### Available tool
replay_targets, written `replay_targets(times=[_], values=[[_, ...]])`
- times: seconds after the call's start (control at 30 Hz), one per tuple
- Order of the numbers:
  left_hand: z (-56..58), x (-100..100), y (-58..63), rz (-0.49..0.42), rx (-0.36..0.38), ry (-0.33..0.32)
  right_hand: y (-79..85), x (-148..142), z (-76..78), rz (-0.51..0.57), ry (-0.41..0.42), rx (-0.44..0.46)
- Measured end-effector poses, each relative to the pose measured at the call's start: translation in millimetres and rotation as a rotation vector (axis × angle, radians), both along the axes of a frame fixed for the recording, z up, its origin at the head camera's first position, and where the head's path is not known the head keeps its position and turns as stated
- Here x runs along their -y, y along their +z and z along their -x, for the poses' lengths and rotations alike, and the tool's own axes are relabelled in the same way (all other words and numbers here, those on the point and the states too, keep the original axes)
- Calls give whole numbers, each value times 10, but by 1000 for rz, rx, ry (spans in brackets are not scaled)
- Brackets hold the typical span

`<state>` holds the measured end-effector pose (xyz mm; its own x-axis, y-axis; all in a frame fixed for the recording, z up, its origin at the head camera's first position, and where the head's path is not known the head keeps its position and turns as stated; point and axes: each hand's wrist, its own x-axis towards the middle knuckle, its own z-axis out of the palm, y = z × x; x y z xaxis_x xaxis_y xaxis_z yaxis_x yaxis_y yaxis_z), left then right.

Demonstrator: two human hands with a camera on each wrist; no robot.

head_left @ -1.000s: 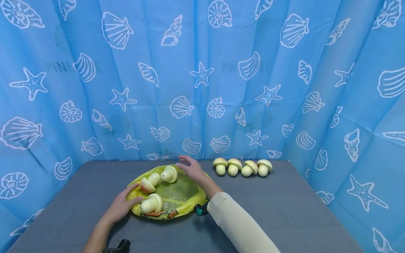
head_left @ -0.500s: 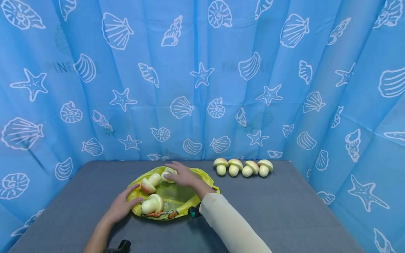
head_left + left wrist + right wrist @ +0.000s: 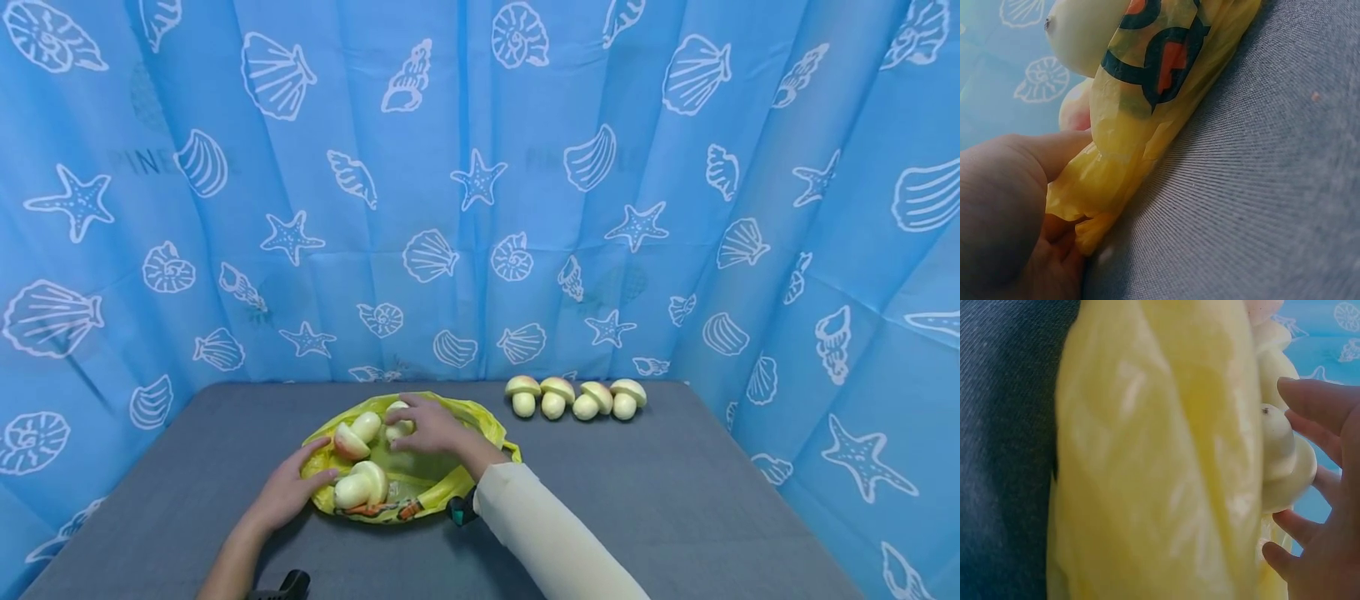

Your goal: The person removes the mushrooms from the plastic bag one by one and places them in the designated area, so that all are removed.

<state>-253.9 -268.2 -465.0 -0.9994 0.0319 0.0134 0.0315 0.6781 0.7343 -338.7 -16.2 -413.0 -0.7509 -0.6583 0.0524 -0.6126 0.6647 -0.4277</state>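
Your right hand curls round the back mushroom inside the bag; it looks light, hard and smooth, so hold the stem, just under the cap. Your left hand pinches the bag's edge, likely soft and floppy. Two more mushrooms lie inside, and four others sit in a row on the table.

Spread fingers around a pale mushroom, yellow bag large in front.
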Motion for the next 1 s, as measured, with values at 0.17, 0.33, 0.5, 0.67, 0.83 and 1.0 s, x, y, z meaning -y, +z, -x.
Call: replay_targets(times=[0.17,0.33,0.5,0.67,0.83,1.0], values=[[-7,11,-26,-1,-33,-8,9,-5,-6,-7,26,-25],[-1,21,-41,7,-52,-18,-30,-19,25,40,97,2],[0,18,-38,12,-43,-18,-64,-34,40,135,127,101],[0,7,-19,15,-41,-17,-64,-51,8,190,128,177],[-5,-1,-8,17,-48,-23,-34,-80,-32,227,71,238],[1,3,-21,16,-47,-18,-31,-128,-44,249,42,254]])
